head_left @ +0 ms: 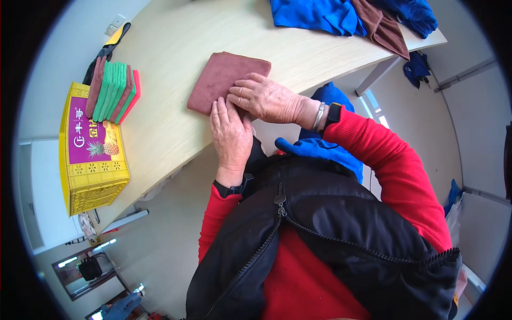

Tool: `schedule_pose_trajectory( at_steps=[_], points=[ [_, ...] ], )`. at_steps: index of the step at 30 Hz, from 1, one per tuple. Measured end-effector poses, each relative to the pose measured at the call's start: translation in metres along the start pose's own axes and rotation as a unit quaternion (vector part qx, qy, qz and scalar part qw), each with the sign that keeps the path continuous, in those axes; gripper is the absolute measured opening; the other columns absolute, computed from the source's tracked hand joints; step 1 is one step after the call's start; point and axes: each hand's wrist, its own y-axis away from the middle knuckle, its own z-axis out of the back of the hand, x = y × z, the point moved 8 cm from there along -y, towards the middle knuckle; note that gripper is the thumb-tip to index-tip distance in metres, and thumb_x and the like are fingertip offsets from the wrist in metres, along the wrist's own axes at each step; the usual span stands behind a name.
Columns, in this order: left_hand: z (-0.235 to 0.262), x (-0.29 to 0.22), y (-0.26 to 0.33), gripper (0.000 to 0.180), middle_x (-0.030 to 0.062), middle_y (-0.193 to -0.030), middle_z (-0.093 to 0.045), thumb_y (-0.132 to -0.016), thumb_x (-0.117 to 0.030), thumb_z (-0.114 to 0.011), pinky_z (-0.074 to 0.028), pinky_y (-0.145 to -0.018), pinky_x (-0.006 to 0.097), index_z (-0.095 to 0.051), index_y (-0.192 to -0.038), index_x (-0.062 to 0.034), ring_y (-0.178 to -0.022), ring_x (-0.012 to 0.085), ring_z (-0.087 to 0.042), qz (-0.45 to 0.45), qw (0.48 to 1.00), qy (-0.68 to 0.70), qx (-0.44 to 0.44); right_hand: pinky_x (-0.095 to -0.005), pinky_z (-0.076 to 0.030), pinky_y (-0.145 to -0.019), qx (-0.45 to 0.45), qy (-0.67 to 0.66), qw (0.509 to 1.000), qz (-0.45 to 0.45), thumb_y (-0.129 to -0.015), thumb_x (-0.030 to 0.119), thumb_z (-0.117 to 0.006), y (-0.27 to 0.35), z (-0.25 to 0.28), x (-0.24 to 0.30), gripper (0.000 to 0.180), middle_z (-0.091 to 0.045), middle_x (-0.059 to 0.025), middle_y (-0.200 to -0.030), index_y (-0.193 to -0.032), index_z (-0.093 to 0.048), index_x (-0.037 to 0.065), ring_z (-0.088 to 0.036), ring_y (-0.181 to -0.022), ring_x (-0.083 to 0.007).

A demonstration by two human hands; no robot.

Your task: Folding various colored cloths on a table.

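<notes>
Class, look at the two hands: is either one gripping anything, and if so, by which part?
Nothing is gripped. Both the left hand and the right hand lie flat, pressing on the near edge of the folded brown cloth on the table.

The pale wooden desk [176, 48] carries a folded brown cloth [226, 80] at centre, stacked folded cloths [113, 90] and a yellow crate [90, 154] toward 9 o'clock, and blue and brown cloths [346, 16] at 1 o'clock.

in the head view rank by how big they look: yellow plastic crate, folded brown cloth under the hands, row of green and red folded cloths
1. Yellow plastic crate, clearly largest.
2. and 3. Folded brown cloth and row of green and red folded cloths look about alike; the left hand and right hand cover part of the brown one, so no ranking.
</notes>
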Motion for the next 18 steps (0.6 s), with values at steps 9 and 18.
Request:
schedule_pose_trajectory(
  at_steps=[9, 18],
  points=[
    [0.001, -0.003, -0.005, 0.050, 0.0271, -0.131, -0.056, -0.094, -0.023, -0.062, -0.045, -0.108, 0.043, -0.052, -0.131, 0.0091, -0.124, 0.0382, -0.054, 0.016, 0.999, -0.036, 0.003, -0.0385, -0.047, -0.096, 0.053, 0.126, 0.990, 0.027, -0.086, 0.022, -0.062, -0.012, -0.010, 0.005, 0.039, -0.062, -0.0120, -0.119, -0.119, -0.062, 0.001, -0.059, -0.113, -0.0260],
    [0.002, -0.007, -0.007, 0.049, 0.0267, -0.130, -0.057, -0.094, -0.025, -0.063, -0.047, -0.104, 0.041, -0.054, -0.128, 0.0091, -0.122, 0.0368, -0.056, 0.008, 0.997, -0.083, 0.001, -0.0379, -0.047, -0.096, 0.052, 0.155, 0.987, -0.005, -0.089, 0.020, -0.058, -0.015, -0.012, -0.029, 0.041, -0.060, -0.0132, -0.123, -0.124, -0.059, -0.001, -0.057, -0.116, -0.0260]
  ],
)
